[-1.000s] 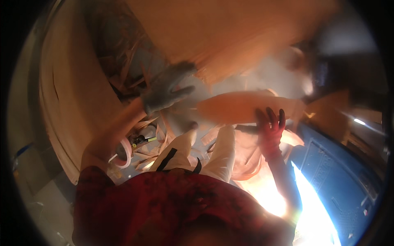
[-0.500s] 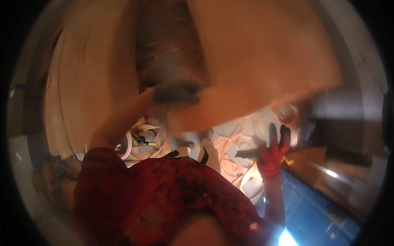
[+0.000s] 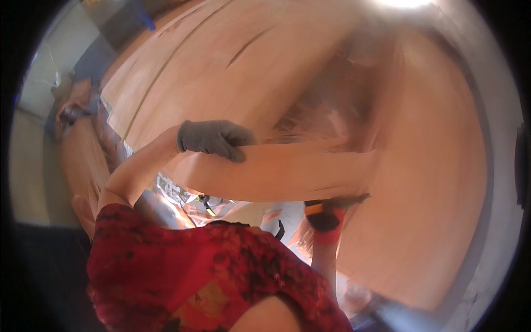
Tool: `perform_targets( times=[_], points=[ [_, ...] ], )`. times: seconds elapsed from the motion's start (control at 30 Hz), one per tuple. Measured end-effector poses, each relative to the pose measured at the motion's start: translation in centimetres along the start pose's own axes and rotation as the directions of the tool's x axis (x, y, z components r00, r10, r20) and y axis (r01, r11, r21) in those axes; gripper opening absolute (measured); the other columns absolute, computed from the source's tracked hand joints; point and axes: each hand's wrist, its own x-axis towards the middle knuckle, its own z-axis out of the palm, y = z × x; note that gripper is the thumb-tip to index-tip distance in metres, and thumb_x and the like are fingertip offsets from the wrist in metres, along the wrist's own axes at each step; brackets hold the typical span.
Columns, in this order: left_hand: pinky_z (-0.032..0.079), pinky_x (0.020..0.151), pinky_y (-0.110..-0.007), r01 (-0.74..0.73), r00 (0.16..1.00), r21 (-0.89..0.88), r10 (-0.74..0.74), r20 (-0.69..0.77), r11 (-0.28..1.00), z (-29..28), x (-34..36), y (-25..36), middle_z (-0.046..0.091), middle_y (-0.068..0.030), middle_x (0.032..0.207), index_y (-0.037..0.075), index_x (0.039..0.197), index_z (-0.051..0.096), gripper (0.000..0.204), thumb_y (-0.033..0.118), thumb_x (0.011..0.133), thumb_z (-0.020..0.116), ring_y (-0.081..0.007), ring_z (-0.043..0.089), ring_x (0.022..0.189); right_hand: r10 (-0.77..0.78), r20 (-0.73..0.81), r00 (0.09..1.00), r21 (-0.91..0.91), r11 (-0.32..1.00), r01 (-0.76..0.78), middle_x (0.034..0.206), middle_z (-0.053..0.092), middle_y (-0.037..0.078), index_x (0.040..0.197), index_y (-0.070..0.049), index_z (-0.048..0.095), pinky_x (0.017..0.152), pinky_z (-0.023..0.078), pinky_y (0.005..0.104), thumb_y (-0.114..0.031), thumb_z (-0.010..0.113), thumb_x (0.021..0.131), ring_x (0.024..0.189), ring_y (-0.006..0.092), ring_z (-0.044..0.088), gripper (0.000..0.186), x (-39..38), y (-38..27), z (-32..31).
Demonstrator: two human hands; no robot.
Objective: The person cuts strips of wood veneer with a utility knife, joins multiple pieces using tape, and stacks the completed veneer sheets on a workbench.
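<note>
Strip (image 3: 287, 172) of thin, smooth, tan wood spans the middle, bowing gently along its lower edge. The grey-gloved left hand (image 3: 214, 138) is closed on its upper edge near one end. Beneath it, the red-and-black-gloved right hand (image 3: 325, 221) is partly lost in blur (I cannot tell its grip). A broad wooden sheet (image 3: 420, 182) rises at right, its far end hazy.

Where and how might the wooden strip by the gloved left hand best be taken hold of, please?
The wooden strip is probably best pinched near the left end of its far edge, coming from the left, where the left hand is. It looks long and thin and runs crosswise in front of the person, so that edge should suit a pinch grip.
</note>
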Motion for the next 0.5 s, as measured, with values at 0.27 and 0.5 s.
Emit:
perform_targets(
  times=[0.27,0.5],
  points=[
    [0.053,0.083,-0.034,0.096,0.923,0.136,-0.038,-0.383,0.986,-12.3,2.5,-6.2,0.072,-0.0051,0.104,0.007,0.125,0.066,0.036,0.020,0.093,0.071,-0.0143,0.065,0.093,0.089,-0.045,0.995,-0.599,0.795,-0.098,0.128,0.064,0.010,0.114,-0.010,0.065,0.106,0.046,0.0527,-0.007,0.066,0.093,0.123,0.0308,0.059,0.022,21.7,-8.2,-8.6],
    [0.051,0.074,-0.042,0.383,0.774,0.308,-0.121,-0.622,0.871,-17.8,4.1,-9.7,0.070,-0.0104,0.094,0.014,0.123,0.063,0.030,0.009,0.094,0.058,-0.0309,0.068,0.083,0.456,-0.422,0.783,-0.756,0.299,-0.582,0.124,0.068,0.020,0.122,0.009,0.065,0.084,0.059,0.0337,0.000,0.064,0.089,0.099,0.0249,0.072,0.034,39.4,-11.5,-0.3]
  ],
)
